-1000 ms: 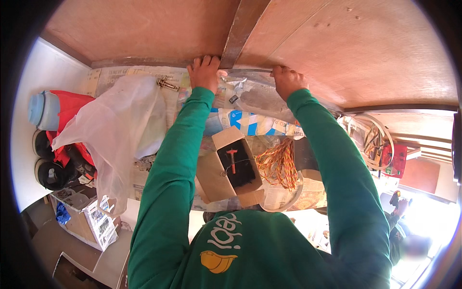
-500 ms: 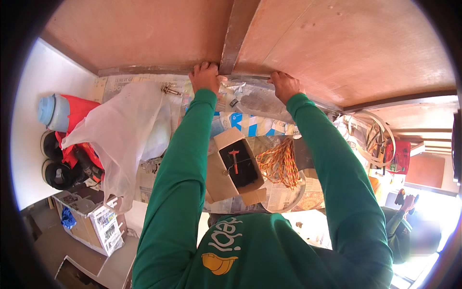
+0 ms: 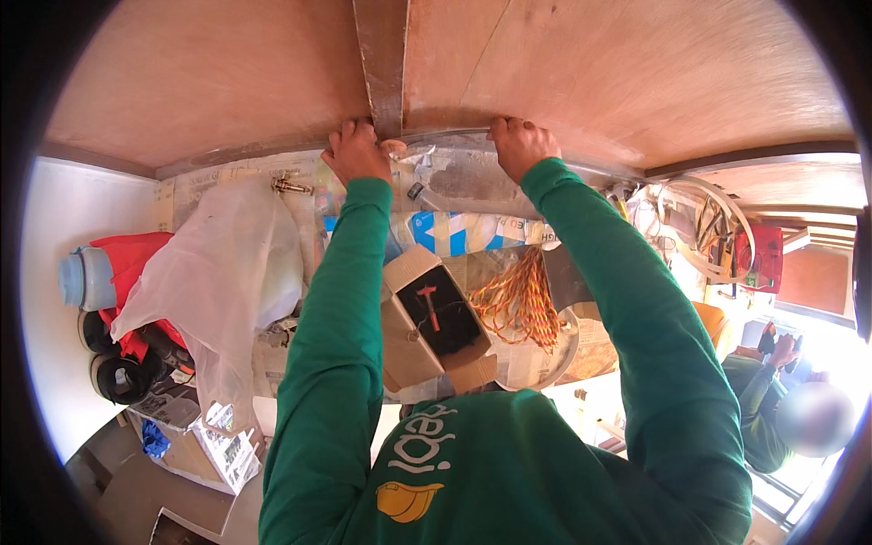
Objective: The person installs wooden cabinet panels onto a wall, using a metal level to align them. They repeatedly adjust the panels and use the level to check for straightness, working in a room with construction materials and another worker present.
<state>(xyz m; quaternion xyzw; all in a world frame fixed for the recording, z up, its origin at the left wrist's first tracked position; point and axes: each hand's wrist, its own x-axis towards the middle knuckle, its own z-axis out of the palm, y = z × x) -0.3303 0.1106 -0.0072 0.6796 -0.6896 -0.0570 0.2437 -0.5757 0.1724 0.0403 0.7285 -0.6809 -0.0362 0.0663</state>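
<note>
My left hand (image 3: 358, 153) is at the lower edge of the brown wooden panel (image 3: 590, 73), just left of the foot of a dark upright batten (image 3: 381, 68). Its fingers are curled at the edge, the thumb pointing right. My right hand (image 3: 527, 148) is closed at the same edge, further right. A thin dark strip (image 3: 445, 136) runs along the edge from hand to hand, bowed slightly, and both hands pinch at it. The fingertips are partly hidden. Below my arms sits an open cardboard box (image 3: 397, 338) with a small red hammer-shaped tool (image 3: 430, 307) inside.
Orange-yellow twisted wire (image 3: 522, 300) lies right of the box. A white plastic bag (image 3: 213, 254), a metal fitting (image 3: 292, 185) and a blue container (image 3: 84, 277) are on the left. At right are a coiled beige band (image 3: 740, 245), a red case (image 3: 761, 259) and another person (image 3: 767, 418).
The view has shifted, so the panel and batten appear further left. Both hands stay at the panel's edge in much the same grip. The other person's head has moved slightly.
</note>
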